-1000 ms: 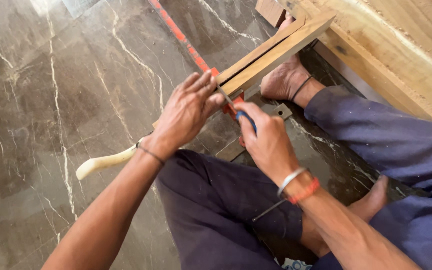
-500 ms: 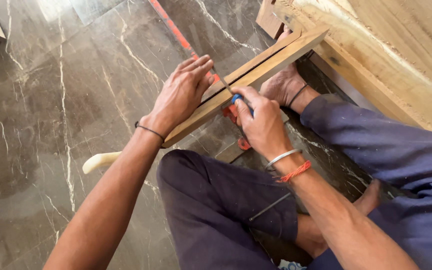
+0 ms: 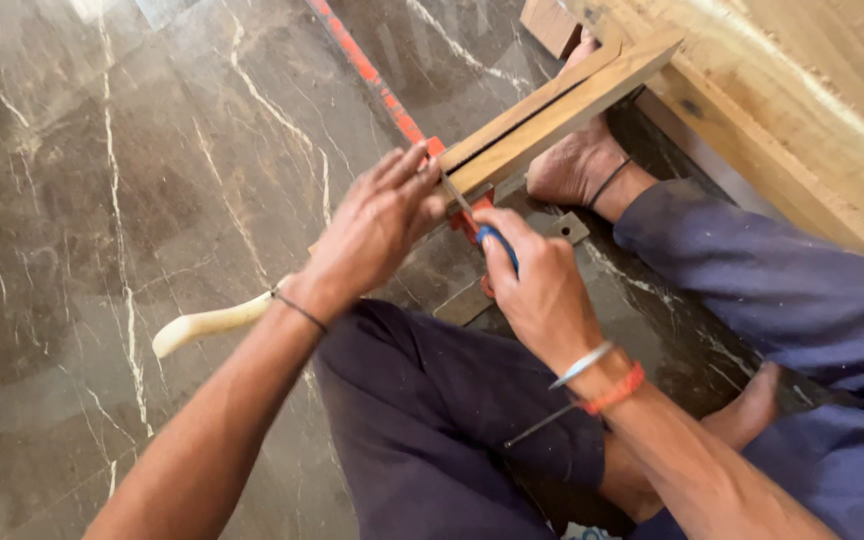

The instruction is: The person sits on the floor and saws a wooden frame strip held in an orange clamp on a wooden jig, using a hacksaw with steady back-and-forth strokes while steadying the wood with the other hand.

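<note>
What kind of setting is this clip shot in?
Probably a carpentry job done on the floor of a building, not at a workshop bench: dark veined marble floor, large timber planks alongside, and a person seated on the floor, left hand steadying a wooden strip, right hand holding a blue-handled tool.

We sit on the marble floor [image 3: 102,180] with the wooden strip [image 3: 552,115] running up to the right, its far end over one bare foot [image 3: 577,165]. Our left hand [image 3: 377,225] presses on the strip's near end, our right hand [image 3: 537,285] just beside it gripping a tool [image 3: 497,245]. A long bar [image 3: 367,70] lies under the strip; timber boards [image 3: 802,110] lie at right.
</note>
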Action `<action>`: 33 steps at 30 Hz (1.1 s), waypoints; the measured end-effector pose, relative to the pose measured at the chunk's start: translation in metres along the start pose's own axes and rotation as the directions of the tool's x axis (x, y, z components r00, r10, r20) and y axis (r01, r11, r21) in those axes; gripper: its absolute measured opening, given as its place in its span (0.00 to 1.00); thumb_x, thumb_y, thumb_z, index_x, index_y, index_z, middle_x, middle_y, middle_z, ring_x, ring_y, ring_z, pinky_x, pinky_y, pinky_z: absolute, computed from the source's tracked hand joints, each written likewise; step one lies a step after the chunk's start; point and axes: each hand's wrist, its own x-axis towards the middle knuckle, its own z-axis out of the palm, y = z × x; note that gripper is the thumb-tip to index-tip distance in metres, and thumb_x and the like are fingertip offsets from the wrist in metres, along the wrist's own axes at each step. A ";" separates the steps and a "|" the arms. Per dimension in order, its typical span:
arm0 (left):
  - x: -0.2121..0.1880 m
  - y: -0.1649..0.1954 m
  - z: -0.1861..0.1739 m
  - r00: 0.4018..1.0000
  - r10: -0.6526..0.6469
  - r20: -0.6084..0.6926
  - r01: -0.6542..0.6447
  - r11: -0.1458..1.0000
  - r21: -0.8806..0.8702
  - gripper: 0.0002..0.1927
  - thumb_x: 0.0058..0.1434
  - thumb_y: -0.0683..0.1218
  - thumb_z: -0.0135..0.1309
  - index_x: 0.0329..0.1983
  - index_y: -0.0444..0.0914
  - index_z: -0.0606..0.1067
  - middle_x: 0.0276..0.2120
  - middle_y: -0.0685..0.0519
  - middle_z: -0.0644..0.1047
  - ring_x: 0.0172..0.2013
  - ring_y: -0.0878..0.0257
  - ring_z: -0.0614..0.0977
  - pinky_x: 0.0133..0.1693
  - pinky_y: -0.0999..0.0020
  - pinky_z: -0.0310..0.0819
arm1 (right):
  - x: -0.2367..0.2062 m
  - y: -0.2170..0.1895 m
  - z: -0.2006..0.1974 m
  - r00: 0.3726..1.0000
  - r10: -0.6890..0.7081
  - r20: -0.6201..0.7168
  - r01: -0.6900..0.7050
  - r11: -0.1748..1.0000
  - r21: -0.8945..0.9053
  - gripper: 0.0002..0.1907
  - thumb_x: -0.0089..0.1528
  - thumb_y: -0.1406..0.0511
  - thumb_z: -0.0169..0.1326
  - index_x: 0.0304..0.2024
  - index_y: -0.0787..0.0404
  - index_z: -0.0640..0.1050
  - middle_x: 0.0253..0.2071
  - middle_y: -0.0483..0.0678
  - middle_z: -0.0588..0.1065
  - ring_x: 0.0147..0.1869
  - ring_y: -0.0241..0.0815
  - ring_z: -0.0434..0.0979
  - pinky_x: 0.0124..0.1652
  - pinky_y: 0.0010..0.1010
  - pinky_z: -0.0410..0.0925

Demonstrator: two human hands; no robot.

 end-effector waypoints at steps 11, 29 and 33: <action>0.002 -0.015 -0.001 0.998 0.053 0.042 -0.052 0.998 -0.024 0.21 0.72 0.47 0.47 0.61 0.28 0.73 0.62 0.37 0.72 0.69 0.44 0.66 0.68 0.54 0.59 | 0.002 -0.005 -0.001 0.998 -0.056 0.005 0.056 0.998 -0.028 0.12 0.69 0.67 0.49 0.53 0.63 0.77 0.35 0.62 0.78 0.37 0.62 0.82 0.34 0.45 0.70; 0.023 -0.018 -0.004 0.988 -0.152 -0.036 0.144 0.976 -0.161 0.24 0.73 0.51 0.47 0.62 0.29 0.73 0.65 0.36 0.71 0.64 0.42 0.71 0.63 0.54 0.63 | 0.021 -0.001 0.003 1.000 -0.018 -0.015 0.018 0.999 0.027 0.13 0.68 0.67 0.50 0.53 0.63 0.78 0.30 0.60 0.78 0.31 0.54 0.82 0.32 0.39 0.70; 0.026 -0.014 -0.006 0.980 -0.196 0.033 0.198 0.974 -0.110 0.24 0.73 0.52 0.48 0.63 0.30 0.72 0.65 0.36 0.70 0.65 0.43 0.70 0.65 0.56 0.63 | 0.025 -0.004 0.008 0.997 0.074 0.016 -0.075 0.997 0.028 0.14 0.67 0.66 0.50 0.54 0.62 0.78 0.26 0.59 0.78 0.28 0.54 0.81 0.31 0.40 0.70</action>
